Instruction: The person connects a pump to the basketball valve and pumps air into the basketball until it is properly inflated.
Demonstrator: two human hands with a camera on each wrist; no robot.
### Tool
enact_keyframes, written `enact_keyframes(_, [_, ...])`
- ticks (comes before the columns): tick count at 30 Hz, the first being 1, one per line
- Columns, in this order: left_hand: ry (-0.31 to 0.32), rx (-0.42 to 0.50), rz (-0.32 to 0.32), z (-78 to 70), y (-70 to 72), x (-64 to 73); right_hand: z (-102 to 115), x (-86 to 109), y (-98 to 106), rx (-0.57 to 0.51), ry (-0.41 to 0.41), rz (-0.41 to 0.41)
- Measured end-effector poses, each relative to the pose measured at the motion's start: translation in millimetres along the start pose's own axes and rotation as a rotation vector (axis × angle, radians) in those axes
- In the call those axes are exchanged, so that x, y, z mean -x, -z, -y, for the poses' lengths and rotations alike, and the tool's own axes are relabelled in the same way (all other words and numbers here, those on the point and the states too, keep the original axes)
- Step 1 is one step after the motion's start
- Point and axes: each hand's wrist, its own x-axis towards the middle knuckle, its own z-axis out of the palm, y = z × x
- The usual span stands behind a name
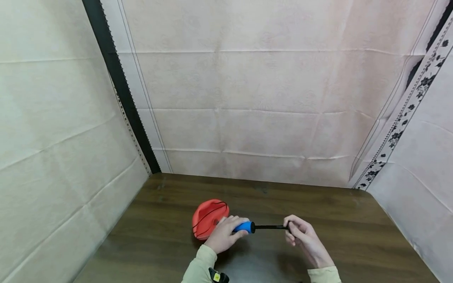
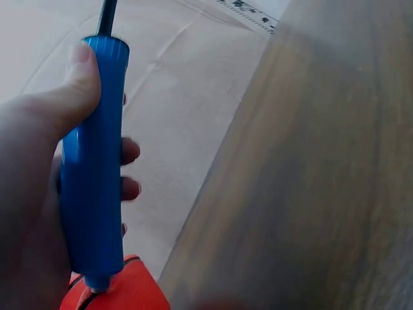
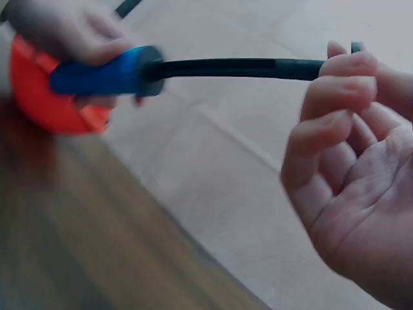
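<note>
A blue hand pump (image 1: 245, 226) lies level across the front of the view, above the tabletop. My left hand (image 1: 223, 234) grips its barrel; in the left wrist view the thumb lies along the barrel (image 2: 97, 168) near the rod end. A limp, dented red ball (image 1: 207, 216) with black lines is joined to the pump's left end. The black rod (image 3: 226, 68) is drawn out to the right. My right hand (image 1: 306, 239) pinches the small black handle at its far end, mostly hidden behind the fingers.
A brown wood-grain table (image 1: 159, 220) lies beneath both hands. Pale creased cloth walls (image 1: 247, 86) stand behind it and on both sides. On the left wrist is a dark band (image 1: 218, 276) with a yellow patch.
</note>
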Motion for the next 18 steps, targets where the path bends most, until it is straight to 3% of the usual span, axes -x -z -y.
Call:
enact_keyframes(5, [-0.015, -0.074, -0.004, -3.9, -3.8, -3.1, -18, -16.9, -14, 0.107, -0.09, -0.037])
enact_keyframes(9, [-0.048, -0.072, -0.011, -4.7, -6.0, -3.5, -30, -27.8, -29, 0.183, -0.148, -0.057])
enact_keyframes(14, [-0.089, -0.036, -0.01, -1.5, -3.0, 0.6, -35, -26.6, -32, 0.222, -0.186, 0.006])
enact_keyframes(18, [-0.113, -0.018, -0.01, 1.8, 3.9, 3.5, -30, -20.0, -26, 0.256, -0.148, 0.089])
